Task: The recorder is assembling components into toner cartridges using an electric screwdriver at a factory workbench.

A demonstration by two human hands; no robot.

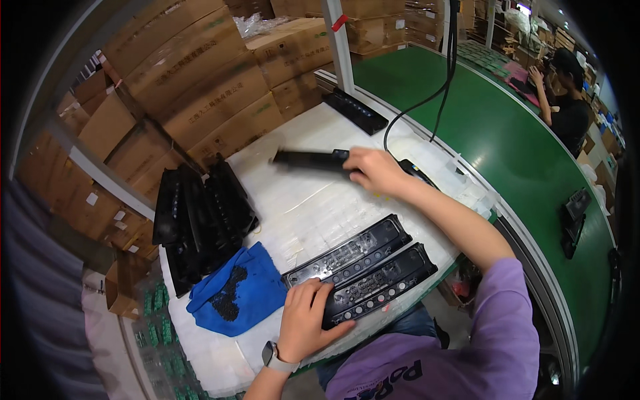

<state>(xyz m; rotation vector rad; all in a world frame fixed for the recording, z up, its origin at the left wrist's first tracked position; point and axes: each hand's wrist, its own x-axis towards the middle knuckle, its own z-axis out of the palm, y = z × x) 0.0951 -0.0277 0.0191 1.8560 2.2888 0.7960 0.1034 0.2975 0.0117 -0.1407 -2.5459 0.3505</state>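
Observation:
My left hand [307, 320] grips the left end of a long black plastic panel [383, 287], fingers on its far side and thumb spread along its near side. This panel has a row of round buttons or studs and lies close to the table's front edge. A similar black panel [353, 250] lies just beyond it. Over the middle of the table my right hand [377, 170] pinches the right end of another long black plastic piece [310, 160], whose far left end is smeared by motion. Beside my left hand is a blue cloth [240, 290] with small black bits heaped on it.
Several black panels [200, 213] are stacked at the left. One more panel [357, 110] lies at the back. A black object [417, 173] sits behind my right wrist, near a hanging cable [427, 100]. A green conveyor [493, 127] runs along the right; another person [567, 100] is beyond.

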